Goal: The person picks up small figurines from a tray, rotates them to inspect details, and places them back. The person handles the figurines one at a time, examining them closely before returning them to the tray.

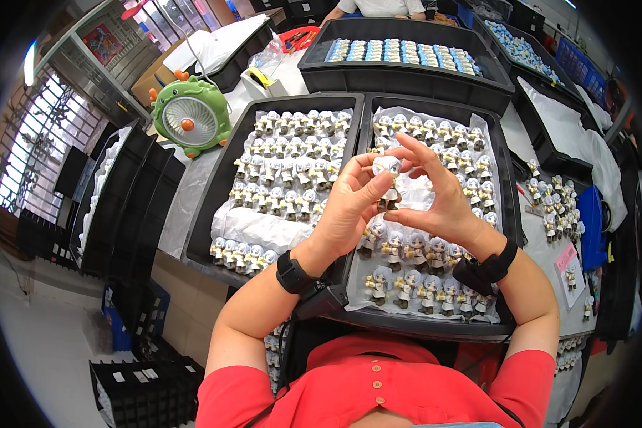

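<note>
My left hand [349, 200] grips a small figurine [386, 187] with pale hair, a white outfit and dark feet, its thumb across the figure's front. My right hand [439, 196] curves around the same figurine, thumb by the feet and fingers near the head. The figurine is upright above the right-hand black tray [508, 214], which carries rows of similar figurines [406, 285] on white lining. Beside it, the left-hand black tray [205, 221] holds more rows of figurines [285, 171], with a bare strip of lining toward the front.
A green animal-shaped fan [191, 118] stands at the left. Behind the trays is a deeper black bin [406, 75] with blue-and-white pieces. Loose figurines [558, 207] cluster on the right of the table, near a blue container [592, 221]. Another person [381, 8] sits across the table.
</note>
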Demonstrator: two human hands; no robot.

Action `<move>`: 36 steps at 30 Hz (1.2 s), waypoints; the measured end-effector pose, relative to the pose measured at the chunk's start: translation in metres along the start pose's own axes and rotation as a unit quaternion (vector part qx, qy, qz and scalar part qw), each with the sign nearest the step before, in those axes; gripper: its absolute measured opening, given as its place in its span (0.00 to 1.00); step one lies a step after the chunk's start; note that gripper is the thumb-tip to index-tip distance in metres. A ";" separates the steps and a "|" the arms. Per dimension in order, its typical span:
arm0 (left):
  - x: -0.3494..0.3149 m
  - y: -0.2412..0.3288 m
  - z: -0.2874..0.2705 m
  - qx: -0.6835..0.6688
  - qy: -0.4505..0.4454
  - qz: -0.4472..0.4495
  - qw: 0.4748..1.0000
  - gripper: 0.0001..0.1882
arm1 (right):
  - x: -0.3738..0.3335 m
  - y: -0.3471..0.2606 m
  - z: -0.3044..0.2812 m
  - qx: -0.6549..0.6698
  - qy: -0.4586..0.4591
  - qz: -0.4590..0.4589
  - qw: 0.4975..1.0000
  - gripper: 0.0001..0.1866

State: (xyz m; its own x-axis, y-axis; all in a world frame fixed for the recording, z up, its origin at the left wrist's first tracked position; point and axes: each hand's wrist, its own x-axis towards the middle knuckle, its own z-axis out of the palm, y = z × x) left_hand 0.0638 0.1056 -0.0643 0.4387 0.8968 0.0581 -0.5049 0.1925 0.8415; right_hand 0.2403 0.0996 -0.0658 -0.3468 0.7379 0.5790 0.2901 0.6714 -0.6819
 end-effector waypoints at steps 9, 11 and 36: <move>0.001 0.000 -0.005 -0.009 -0.023 -0.014 1.000 0.24 | 0.001 0.000 0.000 -0.006 0.020 -0.018 1.000 0.51; 0.001 0.000 -0.004 -0.008 -0.023 -0.015 1.000 0.24 | 0.001 0.001 0.000 -0.012 0.028 -0.025 0.999 0.51; 0.003 -0.001 -0.004 -0.053 -0.057 -0.033 0.996 0.24 | 0.000 0.001 -0.002 0.011 0.011 0.003 1.000 0.50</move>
State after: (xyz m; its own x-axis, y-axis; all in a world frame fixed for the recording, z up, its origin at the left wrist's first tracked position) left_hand 0.0623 0.1099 -0.0669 0.5518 0.8311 0.0699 -0.5455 0.2963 0.7840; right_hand 0.2429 0.1007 -0.0656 -0.3260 0.7432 0.5843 0.2721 0.6656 -0.6949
